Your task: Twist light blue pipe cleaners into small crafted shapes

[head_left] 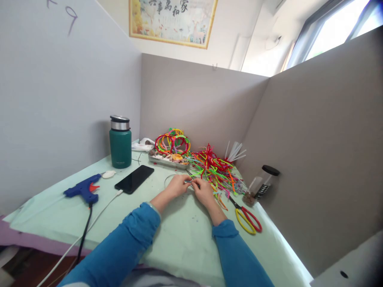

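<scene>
bright daylight from upper-right window (335,36), soft wall shadows, wide-angle edge distortion

Pale green-covered table (185,239): green bottle (120,143), dark phone (134,179), blue glue gun (83,189), metal tray (169,160), scissors (245,217), heaped colourful pipe cleaners (214,169)

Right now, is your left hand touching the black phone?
Apart. The head view shows bare pale green cloth between the left hand and the nearest edge of the phone.

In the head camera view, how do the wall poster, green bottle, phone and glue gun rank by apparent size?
1. Wall poster
2. Green bottle
3. Phone and glue gun: too alike to rank
</scene>
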Motion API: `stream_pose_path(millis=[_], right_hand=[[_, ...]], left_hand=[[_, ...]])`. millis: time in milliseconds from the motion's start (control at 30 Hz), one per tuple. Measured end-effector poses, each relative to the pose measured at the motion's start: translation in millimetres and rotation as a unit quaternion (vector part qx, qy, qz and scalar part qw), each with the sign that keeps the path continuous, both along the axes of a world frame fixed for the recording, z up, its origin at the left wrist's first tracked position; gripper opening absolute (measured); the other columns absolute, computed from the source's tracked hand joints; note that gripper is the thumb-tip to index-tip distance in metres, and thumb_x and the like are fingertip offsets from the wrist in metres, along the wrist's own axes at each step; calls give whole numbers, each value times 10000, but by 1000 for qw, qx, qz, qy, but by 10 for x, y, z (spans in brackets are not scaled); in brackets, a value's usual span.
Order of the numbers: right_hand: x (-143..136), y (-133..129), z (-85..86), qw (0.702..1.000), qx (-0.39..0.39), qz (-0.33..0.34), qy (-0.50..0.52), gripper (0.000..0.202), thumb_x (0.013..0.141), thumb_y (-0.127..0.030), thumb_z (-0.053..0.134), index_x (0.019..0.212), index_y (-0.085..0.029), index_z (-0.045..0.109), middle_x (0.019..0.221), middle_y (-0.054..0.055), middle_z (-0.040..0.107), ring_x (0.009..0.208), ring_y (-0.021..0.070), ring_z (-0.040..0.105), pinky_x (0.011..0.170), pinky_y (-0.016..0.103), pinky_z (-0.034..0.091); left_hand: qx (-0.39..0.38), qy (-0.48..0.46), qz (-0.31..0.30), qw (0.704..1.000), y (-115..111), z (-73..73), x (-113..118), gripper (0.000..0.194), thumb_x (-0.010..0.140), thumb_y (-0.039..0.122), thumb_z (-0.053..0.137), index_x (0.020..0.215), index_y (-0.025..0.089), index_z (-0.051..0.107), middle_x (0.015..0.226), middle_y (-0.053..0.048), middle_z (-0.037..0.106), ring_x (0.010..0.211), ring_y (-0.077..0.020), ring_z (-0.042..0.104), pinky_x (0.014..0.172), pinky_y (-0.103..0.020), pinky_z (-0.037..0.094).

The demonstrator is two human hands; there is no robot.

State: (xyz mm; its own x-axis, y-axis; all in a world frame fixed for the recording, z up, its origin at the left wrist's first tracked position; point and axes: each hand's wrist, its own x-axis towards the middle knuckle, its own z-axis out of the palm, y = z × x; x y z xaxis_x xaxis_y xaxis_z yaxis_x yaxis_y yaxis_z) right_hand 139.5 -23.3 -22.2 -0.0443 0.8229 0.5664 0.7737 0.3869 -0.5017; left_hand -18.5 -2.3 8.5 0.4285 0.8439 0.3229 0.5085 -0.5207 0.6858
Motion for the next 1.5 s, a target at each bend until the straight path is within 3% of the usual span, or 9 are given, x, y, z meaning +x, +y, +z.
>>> stream_pose_path(millis=[133, 267, 400, 633, 867, 1200, 1333, 1400, 1500], right_hand=[[-25, -42, 86, 997, 71, 32, 7, 174, 853, -289, 521, 872, -195, 667, 865, 62, 672, 811, 196, 587, 711, 287, 417], [-39, -122, 204, 989, 144, 1, 44, 221, 882, -314, 491, 830, -183, 662, 847, 80, 664, 854, 205, 577, 771, 300, 414], [-75, -143, 182, 997, 32, 39, 59, 361, 898, -386, 462, 664, -192, 657, 583, 21, 621, 573, 156, 550, 594, 257, 385], [-140, -57, 95, 972, -115, 75, 190, 432, 837, -491, 503, 550, -186, 610, 434, -21, 522, 437, 120, 450, 478, 239, 327], [-152, -29, 144, 857, -127, 101, 489, 419, 685, -562, 653, 787, -156, 634, 519, -40, 525, 356, 59, 313, 355, 217, 182], [-123, -32, 150, 806, -141, 176, 547, 387, 682, -501, 695, 855, -159, 642, 512, -59, 485, 355, 34, 268, 365, 198, 194], [-127, -69, 197, 774, -152, 215, 576, 376, 665, -502, 718, 826, -170, 645, 565, -43, 519, 388, 37, 324, 389, 193, 233], [-132, -93, 213, 776, -162, 222, 568, 378, 688, -535, 685, 762, -168, 636, 560, -35, 517, 395, 45, 338, 396, 200, 248], [-124, -107, 211, 818, -183, 218, 500, 409, 731, -567, 626, 684, -161, 622, 522, -22, 506, 400, 63, 360, 401, 214, 258]], left_hand=[[68, 80, 54, 993, 7, -2, -20, 263, 844, 280, 486, 871, 186, 730, 668, -41, 685, 691, -157, 606, 677, -224, 398], [77, 118, 115, 983, 52, -15, -47, 267, 843, 274, 473, 822, 182, 723, 778, -76, 711, 731, -171, 611, 665, -238, 381], [54, 83, 141, 985, 87, -11, -55, 276, 850, 251, 453, 784, 182, 712, 749, -63, 705, 696, -152, 602, 646, -226, 374], [62, -2, 88, 994, 54, 34, -44, 265, 863, 282, 453, 834, 188, 699, 721, -12, 690, 588, -106, 550, 609, -200, 371], [96, 47, 51, 993, -5, 20, -27, 234, 814, 346, 552, 905, 209, 718, 807, -28, 706, 694, -140, 576, 633, -214, 372], [147, 83, 90, 982, -45, 14, -32, 282, 886, 330, 456, 888, 219, 716, 975, -54, 661, 831, -148, 584, 706, -218, 389], [109, 100, 85, 985, -77, 50, -15, 280, 881, 293, 429, 841, 202, 691, 874, -50, 674, 811, -153, 583, 666, -215, 363], [71, 87, 89, 990, -75, 73, -9, 258, 862, 281, 437, 804, 197, 674, 778, -35, 666, 727, -144, 568, 623, -219, 342], [7, 26, 77, 997, -44, 112, -14, 241, 825, 239, 437, 688, 173, 624, 594, -7, 587, 589, -122, 501, 566, -221, 315]])
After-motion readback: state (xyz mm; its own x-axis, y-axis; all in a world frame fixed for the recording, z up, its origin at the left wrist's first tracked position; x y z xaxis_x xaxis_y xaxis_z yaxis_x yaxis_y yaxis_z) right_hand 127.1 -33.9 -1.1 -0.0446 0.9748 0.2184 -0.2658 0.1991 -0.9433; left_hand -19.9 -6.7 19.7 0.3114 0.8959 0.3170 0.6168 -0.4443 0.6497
